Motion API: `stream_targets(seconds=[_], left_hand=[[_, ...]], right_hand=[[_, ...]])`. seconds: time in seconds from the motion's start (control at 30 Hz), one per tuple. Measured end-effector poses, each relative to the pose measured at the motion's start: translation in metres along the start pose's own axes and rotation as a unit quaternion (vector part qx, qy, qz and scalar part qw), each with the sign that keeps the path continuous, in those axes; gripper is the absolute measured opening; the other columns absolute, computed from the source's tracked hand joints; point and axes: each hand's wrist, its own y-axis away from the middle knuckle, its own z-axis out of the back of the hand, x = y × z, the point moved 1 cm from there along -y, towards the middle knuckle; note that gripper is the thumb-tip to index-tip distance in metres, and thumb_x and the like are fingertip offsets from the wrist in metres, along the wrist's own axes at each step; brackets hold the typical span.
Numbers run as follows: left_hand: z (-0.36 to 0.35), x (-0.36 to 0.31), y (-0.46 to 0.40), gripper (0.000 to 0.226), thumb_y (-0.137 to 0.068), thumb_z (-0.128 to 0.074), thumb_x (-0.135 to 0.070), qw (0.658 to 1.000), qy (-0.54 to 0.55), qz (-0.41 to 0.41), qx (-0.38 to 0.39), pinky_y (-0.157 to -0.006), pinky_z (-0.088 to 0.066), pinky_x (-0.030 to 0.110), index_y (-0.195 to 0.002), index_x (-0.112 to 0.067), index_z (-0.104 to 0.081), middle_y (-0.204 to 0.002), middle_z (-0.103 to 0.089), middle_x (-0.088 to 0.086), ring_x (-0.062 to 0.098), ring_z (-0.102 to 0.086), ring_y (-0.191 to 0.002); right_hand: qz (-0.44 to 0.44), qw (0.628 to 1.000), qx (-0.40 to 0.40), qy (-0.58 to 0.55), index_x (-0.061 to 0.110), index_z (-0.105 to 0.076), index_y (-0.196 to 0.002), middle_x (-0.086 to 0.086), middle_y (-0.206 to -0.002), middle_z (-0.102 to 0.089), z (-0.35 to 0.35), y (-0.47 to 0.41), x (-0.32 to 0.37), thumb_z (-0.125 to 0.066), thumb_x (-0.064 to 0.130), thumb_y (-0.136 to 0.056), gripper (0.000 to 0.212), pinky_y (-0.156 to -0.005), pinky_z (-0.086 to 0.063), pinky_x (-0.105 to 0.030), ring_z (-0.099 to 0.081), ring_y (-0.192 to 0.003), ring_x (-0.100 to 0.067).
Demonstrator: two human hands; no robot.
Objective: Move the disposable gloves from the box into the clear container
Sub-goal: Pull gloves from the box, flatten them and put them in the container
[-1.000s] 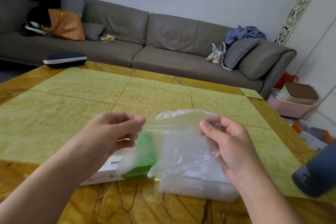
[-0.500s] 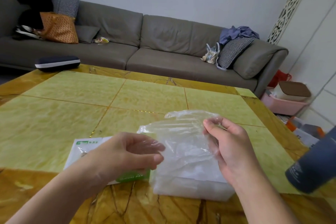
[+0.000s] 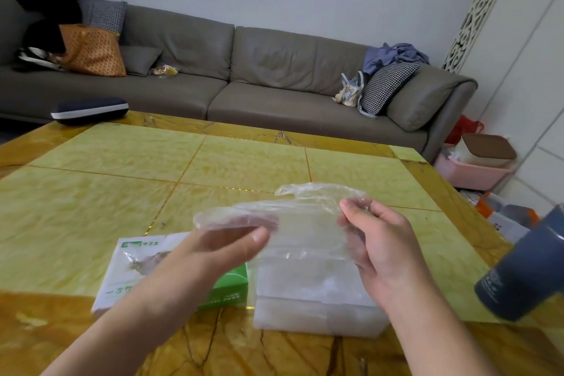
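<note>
The sofa [image 3: 274, 79] runs behind the yellow marble table [image 3: 122, 180], where the green-and-white box [image 3: 134, 272] lies just left of the clear container [image 3: 317, 305], the two almost touching. A moment ago the left hand [image 3: 219, 247] was up level with the right, hiding the box; it has since dropped and slid across, so the box's top now shows. Both hands grip a thin plastic glove [image 3: 293, 217], the left pinching its near edge, the right hand [image 3: 378, 241] its far side, stretched above the container. The glove looks clear of the box and ready to be lowered in.
</note>
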Motion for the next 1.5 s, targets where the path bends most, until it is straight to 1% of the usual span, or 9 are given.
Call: stream_targets(seconds=[0.17, 0.37, 0.6, 0.9, 1.0, 1.07, 1.13, 1.23, 1.5], left_hand=[[-0.010, 0.003, 0.000, 0.017, -0.086, -0.074, -0.035, 0.999, -0.033, -0.012, -0.022, -0.093, -0.051, 0.028, -0.096, -0.024, -0.082, -0.090, -0.078, 0.005, 0.017, -0.073, -0.089], [0.000, 0.006, -0.004, 0.026, -0.085, -0.081, -0.036, 0.996, 0.074, -0.036, -0.041, -0.088, -0.051, 0.041, -0.084, -0.010, -0.077, -0.087, -0.070, 0.009, 0.020, -0.066, -0.084], [0.005, 0.010, -0.008, 0.030, -0.084, -0.080, -0.033, 0.971, 0.230, -0.061, -0.031, -0.088, -0.055, 0.041, -0.080, -0.004, -0.069, -0.089, -0.064, 0.019, 0.030, -0.065, -0.085], [-0.004, 0.006, -0.011, 0.040, -0.086, -0.068, -0.044, 0.950, 0.302, -0.028, -0.076, -0.069, -0.062, 0.035, -0.069, -0.009, -0.076, -0.084, -0.071, 0.021, 0.031, -0.070, -0.080], [-0.007, 0.008, -0.008, 0.064, -0.065, -0.088, -0.063, 0.970, 0.243, -0.024, 0.005, -0.084, -0.063, 0.042, -0.092, -0.006, -0.078, -0.105, -0.074, 0.022, 0.035, -0.073, -0.100], [-0.009, 0.013, -0.006, 0.064, -0.063, -0.091, -0.045, 0.986, 0.164, -0.011, -0.010, -0.083, -0.063, 0.040, -0.104, 0.001, -0.071, -0.108, -0.075, 0.022, 0.036, -0.074, -0.101], [-0.013, 0.014, -0.004, 0.043, -0.069, -0.094, -0.017, 0.995, 0.093, -0.011, -0.029, -0.074, -0.063, 0.034, -0.099, 0.001, -0.070, -0.098, -0.076, 0.022, 0.035, -0.075, -0.089], [-0.015, 0.013, -0.003, 0.011, -0.081, -0.081, -0.017, 0.997, 0.066, -0.017, -0.020, -0.069, -0.059, 0.032, -0.083, -0.007, -0.075, -0.087, -0.073, 0.021, 0.030, -0.069, -0.077], [-0.005, 0.012, -0.001, 0.035, -0.081, -0.081, -0.035, 0.993, 0.040, -0.018, 0.112, -0.065, -0.052, 0.032, -0.082, -0.001, -0.070, -0.075, -0.065, 0.022, 0.029, -0.060, -0.067]], right_hand=[[0.001, 1.000, 0.002, 0.018, 0.016, -0.073, -0.082, -0.007, -0.073, -0.063, 0.001, 0.000, -0.001, -0.073, 0.011, -0.096, 0.015, -0.034, -0.025, -0.017, -0.043, -0.046, -0.006], [0.018, 1.000, -0.020, 0.014, 0.015, -0.073, -0.085, -0.004, -0.071, -0.066, 0.006, -0.004, 0.000, -0.074, 0.012, -0.095, 0.010, -0.056, -0.030, -0.027, -0.051, -0.065, -0.016], [0.046, 0.998, -0.041, 0.033, 0.011, -0.067, -0.086, -0.005, -0.069, -0.065, 0.010, -0.005, 0.003, -0.070, 0.008, -0.097, 0.012, -0.042, -0.018, -0.021, -0.032, -0.045, -0.011], [0.039, 0.996, -0.065, 0.044, 0.015, -0.069, -0.082, 0.001, -0.068, -0.066, 0.012, -0.006, 0.002, -0.072, 0.010, -0.096, 0.015, -0.041, -0.026, -0.021, -0.042, -0.050, -0.009], [0.031, 0.996, -0.067, 0.041, 0.014, -0.069, -0.083, -0.001, -0.070, -0.066, 0.012, -0.005, 0.002, -0.071, 0.010, -0.097, 0.015, -0.038, -0.028, -0.020, -0.044, -0.049, -0.008], [0.028, 0.997, -0.067, 0.038, 0.013, -0.068, -0.083, -0.001, -0.069, -0.066, 0.011, -0.005, 0.001, -0.070, 0.010, -0.098, 0.015, -0.037, -0.027, -0.019, -0.041, -0.049, -0.010], [0.029, 0.996, -0.072, 0.041, 0.013, -0.068, -0.082, 0.000, -0.067, -0.066, 0.011, -0.005, 0.001, -0.070, 0.010, -0.098, 0.016, -0.037, -0.025, -0.018, -0.039, -0.049, -0.011], [0.032, 0.995, -0.077, 0.045, 0.012, -0.069, -0.084, 0.001, -0.066, -0.066, 0.013, -0.006, 0.003, -0.070, 0.010, -0.098, 0.014, -0.037, -0.025, -0.018, -0.039, -0.049, -0.011], [0.036, 0.992, -0.064, 0.099, 0.007, -0.068, -0.088, 0.003, -0.061, -0.065, 0.026, -0.007, 0.008, -0.070, 0.015, -0.099, 0.014, -0.038, -0.026, -0.018, -0.035, -0.043, -0.012]])
